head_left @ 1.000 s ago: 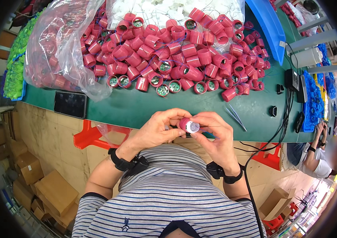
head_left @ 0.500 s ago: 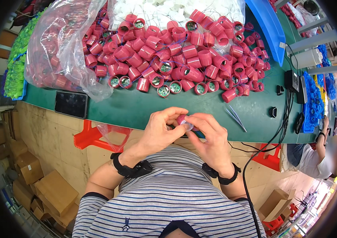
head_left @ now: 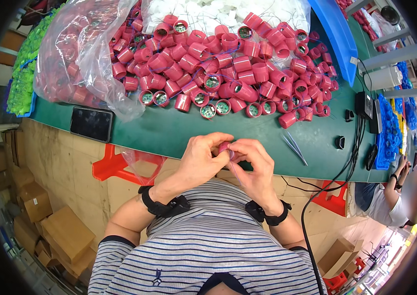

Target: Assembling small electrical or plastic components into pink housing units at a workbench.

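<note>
Small red cap (head_left: 224, 146), pinched between both hands just above the near edge of the green tabletop (head_left: 179, 130), mostly hidden by fingertips. Left hand (head_left: 199, 160) curled over it from the left, grip narrow and closed on the cap. Right hand (head_left: 255, 164) meeting it from the right, grip likewise closed on the same cap, fingertips of the two hands touching. Black bands on both wrists.

Farther out on the tabletop: a broad heap of red caps (head_left: 228, 69), some showing green inserts, spread near the far edge. To its left, a clear plastic bag (head_left: 78, 59) holding more red pieces. Black phone (head_left: 91, 124) lying flat below the bag. Tweezers (head_left: 294, 148) just right of the hands. Blue tray (head_left: 338, 34) at the far right. Red stool (head_left: 120, 167) under the tabletop edge.
</note>
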Available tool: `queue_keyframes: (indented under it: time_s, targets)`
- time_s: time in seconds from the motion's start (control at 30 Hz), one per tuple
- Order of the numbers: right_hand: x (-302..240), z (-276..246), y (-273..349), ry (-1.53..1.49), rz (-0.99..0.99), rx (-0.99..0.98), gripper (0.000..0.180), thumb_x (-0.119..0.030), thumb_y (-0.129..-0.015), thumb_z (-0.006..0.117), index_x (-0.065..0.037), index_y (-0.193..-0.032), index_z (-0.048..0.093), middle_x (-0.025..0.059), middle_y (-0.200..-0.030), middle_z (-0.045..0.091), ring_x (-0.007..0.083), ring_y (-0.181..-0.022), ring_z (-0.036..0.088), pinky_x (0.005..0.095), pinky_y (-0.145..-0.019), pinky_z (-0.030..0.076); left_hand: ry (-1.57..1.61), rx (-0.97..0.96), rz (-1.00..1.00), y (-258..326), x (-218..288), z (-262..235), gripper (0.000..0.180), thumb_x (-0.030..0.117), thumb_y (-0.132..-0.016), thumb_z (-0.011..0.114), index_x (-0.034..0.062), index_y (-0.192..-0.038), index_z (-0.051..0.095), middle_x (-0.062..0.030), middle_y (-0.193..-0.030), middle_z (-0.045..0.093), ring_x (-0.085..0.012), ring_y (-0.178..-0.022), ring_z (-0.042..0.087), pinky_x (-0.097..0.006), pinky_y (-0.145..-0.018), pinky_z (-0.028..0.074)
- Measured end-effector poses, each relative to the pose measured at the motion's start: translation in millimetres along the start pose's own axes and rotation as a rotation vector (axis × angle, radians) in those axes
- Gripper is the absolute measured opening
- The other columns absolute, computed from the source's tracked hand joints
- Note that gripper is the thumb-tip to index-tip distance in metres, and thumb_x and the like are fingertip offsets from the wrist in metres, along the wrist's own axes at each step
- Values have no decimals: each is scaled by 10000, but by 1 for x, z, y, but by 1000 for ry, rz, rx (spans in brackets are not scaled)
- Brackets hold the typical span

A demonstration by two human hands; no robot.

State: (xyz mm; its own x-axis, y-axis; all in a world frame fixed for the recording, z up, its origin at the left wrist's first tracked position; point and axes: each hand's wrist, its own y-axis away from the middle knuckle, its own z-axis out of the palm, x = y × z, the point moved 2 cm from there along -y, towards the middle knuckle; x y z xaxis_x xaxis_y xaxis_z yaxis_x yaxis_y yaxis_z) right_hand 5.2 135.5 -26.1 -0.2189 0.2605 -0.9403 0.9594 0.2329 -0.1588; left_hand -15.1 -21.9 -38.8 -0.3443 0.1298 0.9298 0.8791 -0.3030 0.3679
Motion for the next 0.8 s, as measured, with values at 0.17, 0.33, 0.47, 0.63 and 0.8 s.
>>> queue_keyframes:
  time_s: [0.17, 0.33, 0.47, 0.63, 0.8]
  targets:
    - [6, 0, 2, -33, -7, 61, 420, 138, -747, 713, -17, -1130, 636, 106, -1099, 590, 165, -834, 664, 275, -702, 584, 124, -8, 7, 2, -1, -3, 304, 2, -888, 604, -89, -1178, 604, -102, -1025, 686, -132, -908, 667, -270, -788, 545]
    - [5, 4, 3, -10, -6, 45, 413, 136, -749, 721, -15, -1123, 636, 114, -1118, 580, 167, -835, 668, 275, -701, 586, -27, 64, -23, 2, 2, 0, 288, 10, -891, 612, -69, -1168, 619, -86, -978, 699, -111, -882, 657, -260, -776, 541]
    - [7, 3, 2, -28, 2, 75, 405, 143, -754, 715, -9, -1120, 631, 119, -1106, 580, 173, -845, 671, 276, -708, 588, 4, 82, -4, 1, 4, 3, 265, 10, -893, 607, -68, -1147, 625, -76, -962, 696, -100, -862, 647, -257, -759, 537]
    - [7, 10, 6, -1, -29, 138, 435, 162, -753, 701, -1, -1145, 607, 131, -1126, 567, 183, -829, 690, 282, -698, 592, -40, 198, 183, 0, -3, 10, 228, -2, -886, 575, -55, -1099, 638, -91, -907, 692, -95, -791, 634, -251, -673, 525]
    - [15, 14, 6, -8, -22, 165, 477, 158, -733, 715, -5, -1167, 600, 129, -1126, 564, 174, -819, 692, 274, -675, 585, -287, 252, 248, -7, 1, 7, 213, 7, -855, 593, -56, -1047, 659, -121, -836, 692, -101, -709, 641, -244, -616, 512]
